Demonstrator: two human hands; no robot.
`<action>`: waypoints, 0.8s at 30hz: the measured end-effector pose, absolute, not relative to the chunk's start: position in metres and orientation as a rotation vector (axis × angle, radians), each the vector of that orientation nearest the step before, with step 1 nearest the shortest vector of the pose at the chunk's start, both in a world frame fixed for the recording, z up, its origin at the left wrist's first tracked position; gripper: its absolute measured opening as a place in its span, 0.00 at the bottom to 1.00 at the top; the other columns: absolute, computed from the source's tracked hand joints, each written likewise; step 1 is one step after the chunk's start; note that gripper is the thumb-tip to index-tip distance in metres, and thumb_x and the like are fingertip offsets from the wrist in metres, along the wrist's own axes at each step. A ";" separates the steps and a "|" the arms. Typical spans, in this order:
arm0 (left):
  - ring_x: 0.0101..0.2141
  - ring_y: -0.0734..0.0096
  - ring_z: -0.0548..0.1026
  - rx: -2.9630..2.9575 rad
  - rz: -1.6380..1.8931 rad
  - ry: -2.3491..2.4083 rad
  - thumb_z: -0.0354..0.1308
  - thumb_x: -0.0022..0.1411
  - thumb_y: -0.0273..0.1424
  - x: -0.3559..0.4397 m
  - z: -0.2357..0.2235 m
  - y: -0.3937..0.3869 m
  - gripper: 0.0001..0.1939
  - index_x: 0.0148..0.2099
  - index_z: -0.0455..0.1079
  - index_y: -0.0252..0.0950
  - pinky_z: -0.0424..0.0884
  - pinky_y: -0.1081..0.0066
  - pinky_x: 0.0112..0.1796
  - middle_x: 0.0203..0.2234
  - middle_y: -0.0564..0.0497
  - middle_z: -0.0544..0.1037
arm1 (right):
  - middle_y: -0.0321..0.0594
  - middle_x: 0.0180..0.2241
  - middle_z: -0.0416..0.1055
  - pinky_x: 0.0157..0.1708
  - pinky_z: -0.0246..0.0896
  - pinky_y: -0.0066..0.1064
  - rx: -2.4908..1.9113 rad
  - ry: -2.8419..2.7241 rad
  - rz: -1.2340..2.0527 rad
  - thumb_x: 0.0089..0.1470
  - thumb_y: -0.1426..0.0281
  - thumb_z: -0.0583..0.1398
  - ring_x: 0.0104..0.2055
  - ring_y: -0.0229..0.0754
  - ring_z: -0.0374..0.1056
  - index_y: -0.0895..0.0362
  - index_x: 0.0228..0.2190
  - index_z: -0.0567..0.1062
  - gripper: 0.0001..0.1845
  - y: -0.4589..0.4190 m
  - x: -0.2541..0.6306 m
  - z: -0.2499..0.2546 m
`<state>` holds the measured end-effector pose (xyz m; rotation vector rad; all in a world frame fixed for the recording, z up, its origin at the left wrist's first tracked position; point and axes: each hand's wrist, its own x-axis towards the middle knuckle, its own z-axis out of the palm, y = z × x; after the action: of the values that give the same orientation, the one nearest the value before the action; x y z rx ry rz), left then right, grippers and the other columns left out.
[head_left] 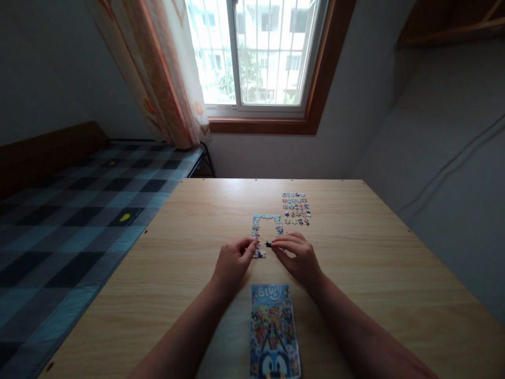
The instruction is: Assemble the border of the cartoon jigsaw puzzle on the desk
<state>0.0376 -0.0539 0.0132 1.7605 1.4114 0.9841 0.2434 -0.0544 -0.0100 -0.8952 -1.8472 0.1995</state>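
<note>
A partly joined jigsaw puzzle frame [255, 223] lies on the wooden table, its left, top and right borders visible around bare wood. Between the fingertips of my right hand [298, 255] is a dark puzzle piece [269, 244], held just inside the frame's lower right. My left hand [235, 258] rests at the frame's lower left side, thumb and forefinger pinched together at the border; whether they grip a piece is hidden. Loose puzzle pieces [295, 207] lie in rows beyond my right hand.
Nearest me on the table [189, 273] lies a Bluey picture sheet or box [272, 326], between my forearms. A bed with a checked cover [98, 210] stands along the left. Behind the table are a curtain [165, 79] and a barred window [272, 58].
</note>
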 end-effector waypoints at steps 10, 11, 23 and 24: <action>0.49 0.52 0.69 2.343 0.873 1.739 0.65 0.59 0.36 0.041 0.002 -0.057 0.07 0.40 0.82 0.48 0.63 0.52 0.51 0.48 0.47 0.78 | 0.36 0.34 0.82 0.45 0.62 0.41 -0.986 -2.156 0.153 0.58 0.70 0.64 0.37 0.43 0.70 0.48 0.33 0.83 0.06 -0.051 0.249 -0.019; 0.50 0.51 0.69 2.345 0.851 1.754 0.65 0.58 0.36 0.042 0.002 -0.058 0.09 0.42 0.81 0.48 0.63 0.52 0.50 0.50 0.47 0.77 | 0.36 0.34 0.81 0.45 0.61 0.42 -0.989 -2.169 0.152 0.58 0.70 0.64 0.37 0.43 0.70 0.48 0.32 0.83 0.06 -0.051 0.250 -0.020; 0.65 0.41 0.55 2.293 0.821 1.827 0.67 0.55 0.36 0.043 -0.006 -0.057 0.20 0.52 0.77 0.47 0.43 0.38 0.63 0.64 0.42 0.64 | 0.34 0.33 0.81 0.44 0.56 0.41 -1.029 -2.224 0.125 0.58 0.69 0.64 0.37 0.43 0.68 0.46 0.33 0.83 0.06 -0.053 0.251 -0.020; 0.66 0.41 0.55 2.287 0.825 1.825 0.67 0.55 0.36 0.043 -0.007 -0.057 0.20 0.52 0.77 0.47 0.42 0.37 0.63 0.64 0.42 0.64 | 0.35 0.33 0.81 0.43 0.56 0.41 -1.028 -2.224 0.124 0.58 0.69 0.64 0.36 0.43 0.67 0.47 0.33 0.83 0.06 -0.053 0.251 -0.020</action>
<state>0.0426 -0.0568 -0.0068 2.2872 1.8248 0.8247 0.2506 -0.0527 -0.0196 -1.0284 -2.2239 0.1244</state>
